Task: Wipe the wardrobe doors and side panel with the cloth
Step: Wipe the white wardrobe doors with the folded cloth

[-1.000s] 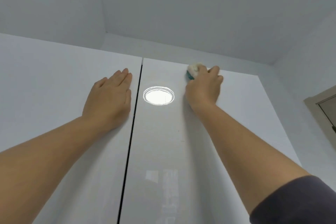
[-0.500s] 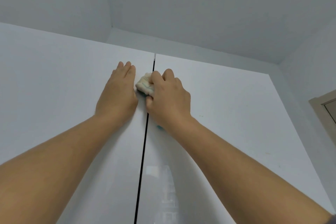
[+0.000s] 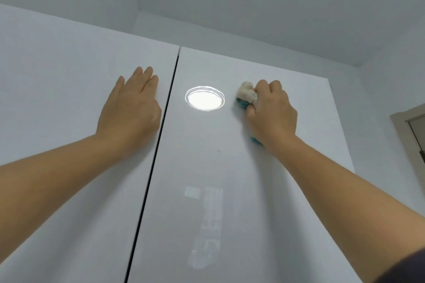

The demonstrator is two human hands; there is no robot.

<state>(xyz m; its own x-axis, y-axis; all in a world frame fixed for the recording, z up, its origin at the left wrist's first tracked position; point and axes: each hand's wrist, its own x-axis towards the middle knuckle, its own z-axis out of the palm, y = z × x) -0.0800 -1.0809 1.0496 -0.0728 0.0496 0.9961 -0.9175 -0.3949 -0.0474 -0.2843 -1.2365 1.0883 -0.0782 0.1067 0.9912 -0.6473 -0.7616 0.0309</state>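
Note:
Two glossy white wardrobe doors fill the view, split by a dark vertical gap. My left hand lies flat, fingers straight, on the left door just beside the gap. My right hand grips a bunched cream and teal cloth and presses it against the upper part of the right door. Most of the cloth is hidden under the fingers and palm; a teal bit shows below the wrist.
A round ceiling light reflection shines on the right door between my hands. The ceiling is close above the door tops. A white wall and a beige door frame lie at the right.
My right hand has slid the cloth rightwards from the gap beside my left hand to the middle of the right door. My left hand stays flat on the left door.

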